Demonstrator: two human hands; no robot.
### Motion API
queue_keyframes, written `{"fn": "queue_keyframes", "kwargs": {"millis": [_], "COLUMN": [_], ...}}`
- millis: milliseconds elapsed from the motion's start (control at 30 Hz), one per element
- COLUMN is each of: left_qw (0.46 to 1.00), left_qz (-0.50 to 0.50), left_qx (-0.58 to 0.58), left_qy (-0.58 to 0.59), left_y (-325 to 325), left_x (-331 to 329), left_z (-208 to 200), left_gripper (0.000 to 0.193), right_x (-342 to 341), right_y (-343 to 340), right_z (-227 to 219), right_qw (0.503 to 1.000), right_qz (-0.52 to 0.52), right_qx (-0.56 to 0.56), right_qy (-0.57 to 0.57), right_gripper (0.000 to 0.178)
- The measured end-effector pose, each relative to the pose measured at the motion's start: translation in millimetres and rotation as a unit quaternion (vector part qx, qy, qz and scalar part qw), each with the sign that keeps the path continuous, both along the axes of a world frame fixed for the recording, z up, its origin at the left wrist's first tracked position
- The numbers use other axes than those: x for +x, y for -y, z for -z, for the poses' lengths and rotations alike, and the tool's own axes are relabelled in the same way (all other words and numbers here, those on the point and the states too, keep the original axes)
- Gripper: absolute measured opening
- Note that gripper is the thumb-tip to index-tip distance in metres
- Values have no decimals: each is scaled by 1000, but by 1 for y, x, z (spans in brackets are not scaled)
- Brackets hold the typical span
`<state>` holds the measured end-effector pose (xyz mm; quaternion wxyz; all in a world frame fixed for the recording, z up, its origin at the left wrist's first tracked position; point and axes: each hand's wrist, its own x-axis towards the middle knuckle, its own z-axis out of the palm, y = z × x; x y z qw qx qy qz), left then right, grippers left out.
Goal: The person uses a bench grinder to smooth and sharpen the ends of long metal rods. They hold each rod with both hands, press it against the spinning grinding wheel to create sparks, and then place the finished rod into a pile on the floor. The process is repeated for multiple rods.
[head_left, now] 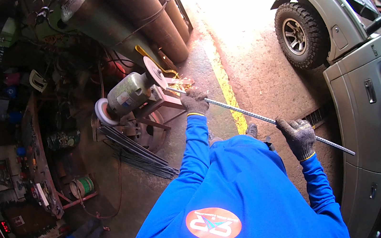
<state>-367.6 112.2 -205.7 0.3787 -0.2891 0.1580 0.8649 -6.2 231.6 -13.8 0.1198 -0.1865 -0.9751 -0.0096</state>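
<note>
The long, thin, ribbed grey steel rod (242, 110) slants across the front of the person's body, its far tip at the lower edge of a thin round abrasive disc (154, 72), where orange sparks (181, 82) spray. The left hand (194, 103), in a dark knit glove, is closed around the rod near that tip; the right hand (298, 136), gloved alike, is clamped farther back. If the rod were twisted or pushed unevenly, the disc could snatch it, or crack, and pull the left glove toward the spinning edge. The grey-green bench grinder (129, 95) shows no evident guard over that disc, so fragments could fly freely. Sparks fall near a tall brown metal cylinder (149, 23); anything flammable there might catch. The rod's rear end points toward a silver-grey vehicle (349, 98), so a careless swing could scratch its panel.
</note>
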Motion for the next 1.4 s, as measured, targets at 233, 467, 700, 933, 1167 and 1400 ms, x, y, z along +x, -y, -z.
{"fn": "queue_keyframes", "kwargs": {"millis": [233, 467, 700, 933, 1167, 1400], "left_qw": [1000, 1000, 999, 999, 999, 989], "left_qz": [9, -2, -22, -22, -20, 21], "left_qx": [23, 17, 11, 28, -7, -137], "left_qy": [1, -15, -30, -32, -28, -50], "left_y": [1, 0, -1, 1, -2, -8], "left_x": [-3, -1, 3, 8, 6, 13], "left_z": [5, 5, -8, -9, -1, 4], "left_gripper": [50, 50, 41, 35, 42, 47], "right_x": [-2, -2, -3, -4, -4, 13], "right_y": [0, 0, 4, 9, 7, -21], "right_z": [-2, 3, 7, 11, 22, 18], "right_qw": [999, 994, 992, 990, 976, 707], "right_qz": [-12, -6, 40, 109, 202, 204], "right_qx": [13, 59, 66, 67, -57, -604], "right_qy": [-52, -96, -100, -52, 59, 307], "right_gripper": [24, 27, 29, 22, 31, 54]}}
